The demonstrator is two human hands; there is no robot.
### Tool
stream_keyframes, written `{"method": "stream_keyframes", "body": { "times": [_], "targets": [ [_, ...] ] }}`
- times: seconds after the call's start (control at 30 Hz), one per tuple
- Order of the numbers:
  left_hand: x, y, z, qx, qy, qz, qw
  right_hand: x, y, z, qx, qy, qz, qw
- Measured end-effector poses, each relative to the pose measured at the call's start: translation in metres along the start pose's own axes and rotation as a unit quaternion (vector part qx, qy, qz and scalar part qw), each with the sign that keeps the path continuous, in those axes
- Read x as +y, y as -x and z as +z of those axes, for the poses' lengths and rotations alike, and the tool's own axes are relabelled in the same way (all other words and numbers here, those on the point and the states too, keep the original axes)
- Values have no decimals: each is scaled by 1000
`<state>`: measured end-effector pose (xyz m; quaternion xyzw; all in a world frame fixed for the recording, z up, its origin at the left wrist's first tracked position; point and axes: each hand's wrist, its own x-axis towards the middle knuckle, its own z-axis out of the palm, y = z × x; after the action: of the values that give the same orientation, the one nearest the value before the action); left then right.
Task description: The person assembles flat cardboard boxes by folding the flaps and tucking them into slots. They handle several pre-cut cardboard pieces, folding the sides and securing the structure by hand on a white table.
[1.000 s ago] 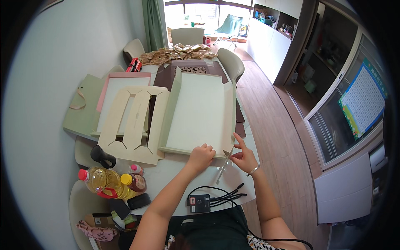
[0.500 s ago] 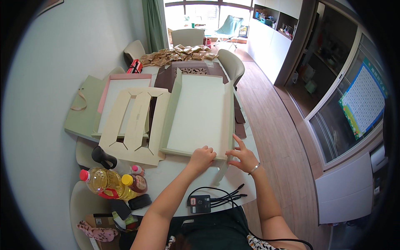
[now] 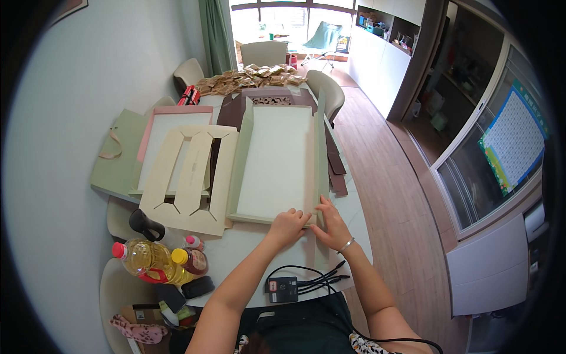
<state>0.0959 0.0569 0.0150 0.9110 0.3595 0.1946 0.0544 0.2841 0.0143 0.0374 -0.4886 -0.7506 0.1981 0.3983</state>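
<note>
A pale green cardboard box (image 3: pixel 277 165) with a white inside lies open on the table before me, its side walls raised. My left hand (image 3: pixel 288 229) is closed over the near wall, fingers bent across its top edge close to the right corner. Just beside it, my right hand (image 3: pixel 332 227) holds that corner, with fingers along the outer face of the right wall (image 3: pixel 320 156) and the thumb by the near wall. A narrow strip of card (image 3: pixel 321 253) hangs from the corner toward me.
Left of the box lie a cream slotted card insert (image 3: pixel 221 189), a pink-edged box (image 3: pixel 180 110) and a green bag (image 3: pixel 121 141). Nearer are an oil bottle (image 3: pixel 147 256) and a black device with cables (image 3: pixel 283 289). Many small packets (image 3: pixel 253 76) cover the far end.
My right hand has moved left, closer to my left hand. The box's right wall has swung inward and stands more upright. My left hand has shifted slightly right.
</note>
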Motion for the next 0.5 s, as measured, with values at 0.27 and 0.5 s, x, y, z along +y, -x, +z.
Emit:
{"method": "stream_keyframes", "body": {
  "times": [0.27,0.5],
  "targets": [
    [0,0,5,-31,-29,11,999,39,-21,20,63,37,125,989],
    [-2,1,8,-23,-34,25,999,60,-60,25,202,79,139,966]
  ]
}}
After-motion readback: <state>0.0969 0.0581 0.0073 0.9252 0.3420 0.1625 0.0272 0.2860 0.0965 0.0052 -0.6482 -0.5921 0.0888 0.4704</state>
